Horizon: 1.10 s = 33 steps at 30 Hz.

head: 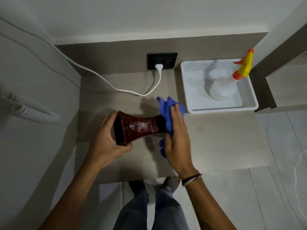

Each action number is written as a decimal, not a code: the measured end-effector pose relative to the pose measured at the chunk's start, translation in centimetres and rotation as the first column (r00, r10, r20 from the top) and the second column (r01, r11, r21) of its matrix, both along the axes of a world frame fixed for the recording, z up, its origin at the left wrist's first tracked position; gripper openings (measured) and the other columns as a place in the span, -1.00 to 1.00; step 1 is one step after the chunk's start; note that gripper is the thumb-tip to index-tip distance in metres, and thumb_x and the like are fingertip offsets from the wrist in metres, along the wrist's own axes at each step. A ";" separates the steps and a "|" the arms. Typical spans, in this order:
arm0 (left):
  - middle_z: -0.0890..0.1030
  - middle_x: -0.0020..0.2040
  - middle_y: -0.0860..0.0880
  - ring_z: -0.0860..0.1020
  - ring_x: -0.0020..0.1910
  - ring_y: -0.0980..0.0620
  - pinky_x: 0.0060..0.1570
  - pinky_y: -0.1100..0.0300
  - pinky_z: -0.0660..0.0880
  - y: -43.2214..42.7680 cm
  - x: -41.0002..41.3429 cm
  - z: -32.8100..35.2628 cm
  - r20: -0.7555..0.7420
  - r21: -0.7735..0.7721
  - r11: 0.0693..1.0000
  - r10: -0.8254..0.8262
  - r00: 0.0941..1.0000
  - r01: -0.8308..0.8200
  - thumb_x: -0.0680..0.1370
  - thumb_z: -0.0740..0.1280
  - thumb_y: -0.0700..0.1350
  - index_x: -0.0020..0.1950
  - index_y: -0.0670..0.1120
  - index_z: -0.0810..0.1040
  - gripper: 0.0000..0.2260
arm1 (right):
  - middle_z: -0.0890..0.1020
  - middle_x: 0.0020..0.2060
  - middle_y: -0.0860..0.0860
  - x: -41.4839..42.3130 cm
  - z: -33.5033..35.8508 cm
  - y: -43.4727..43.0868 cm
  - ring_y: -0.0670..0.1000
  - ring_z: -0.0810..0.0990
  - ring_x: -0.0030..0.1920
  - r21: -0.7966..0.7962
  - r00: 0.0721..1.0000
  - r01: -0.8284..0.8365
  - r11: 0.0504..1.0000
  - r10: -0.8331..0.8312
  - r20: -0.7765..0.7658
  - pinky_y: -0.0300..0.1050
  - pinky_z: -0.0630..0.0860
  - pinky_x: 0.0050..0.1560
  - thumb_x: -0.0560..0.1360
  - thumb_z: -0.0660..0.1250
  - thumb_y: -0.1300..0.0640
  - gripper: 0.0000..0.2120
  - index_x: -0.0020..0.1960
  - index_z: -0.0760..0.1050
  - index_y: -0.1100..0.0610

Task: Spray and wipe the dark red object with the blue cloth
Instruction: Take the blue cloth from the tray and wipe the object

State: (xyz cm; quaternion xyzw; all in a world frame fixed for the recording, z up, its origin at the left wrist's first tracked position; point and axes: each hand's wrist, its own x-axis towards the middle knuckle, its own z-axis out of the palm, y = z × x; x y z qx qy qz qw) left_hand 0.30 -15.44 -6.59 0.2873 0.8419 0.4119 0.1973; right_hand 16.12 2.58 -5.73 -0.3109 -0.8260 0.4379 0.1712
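Observation:
The dark red object [139, 127], a speckled vase-like piece with flared square ends, lies on its side above the beige counter [216, 138]. My left hand [106, 138] grips its open left end. Wet spray marks show on its narrow middle. My right hand [177, 135] presses the bunched blue cloth [167, 112] against the object's right end, which the cloth hides. The spray bottle [223, 87], white with a yellow and orange trigger head, stands in the white tray [216, 110] at the back right, away from both hands.
A black wall socket [162, 61] with a white plug and cable [116, 87] sits behind the object. A coiled white cord [33, 112] hangs at the left. The counter's front edge runs just below my wrists. My legs and feet show beneath.

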 end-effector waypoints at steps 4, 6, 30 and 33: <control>0.58 0.33 0.30 0.55 0.31 0.41 0.20 0.60 0.38 0.9 0.7 -0.4 0.020 0.090 0.994 0.066 0.998 -0.067 0.26 0.66 -0.12 0.47 0.02 0.50 -0.21 | -0.01 0.76 0.16 -0.4 0.0 -6.1 0.10 -0.03 0.77 0.241 0.914 -0.401 0.884 0.402 0.044 0.03 0.05 0.76 0.53 0.26 0.46 -0.11 0.75 -0.07 0.19; 0.59 0.36 0.02 0.59 0.27 0.33 0.22 0.59 0.37 1.0 0.8 0.0 0.009 0.083 0.994 0.067 0.998 -0.067 0.21 0.58 -0.13 0.49 -0.09 0.50 -0.18 | 0.03 0.75 0.19 -0.1 -0.6 -6.0 0.18 -0.02 0.76 0.327 0.904 -0.426 0.844 0.411 0.116 0.23 0.11 0.73 0.52 0.25 0.47 -0.13 0.74 -0.01 0.24; 0.51 0.31 0.10 0.56 0.21 0.07 0.16 0.61 0.34 1.7 1.3 2.7 -0.160 -0.044 0.998 0.037 0.986 -0.045 0.16 0.52 0.17 0.46 -0.04 0.52 -0.13 | 0.06 0.75 0.09 1.2 -1.8 -1.2 0.16 -0.02 0.77 0.134 0.952 -0.294 0.946 0.279 0.125 0.26 0.06 0.74 0.51 0.23 0.58 -0.14 0.73 0.07 0.19; 0.42 0.26 0.27 0.56 0.19 0.11 0.13 0.55 0.36 2.3 1.6 3.0 -0.143 -0.046 0.998 0.039 0.989 -0.046 0.15 0.53 0.16 0.46 0.08 0.48 -0.14 | 0.31 0.67 0.19 2.9 -2.4 2.5 0.24 0.31 0.67 -0.075 0.997 0.010 0.997 -0.004 0.077 0.27 0.30 0.64 0.52 0.20 0.54 -0.25 0.69 0.20 0.26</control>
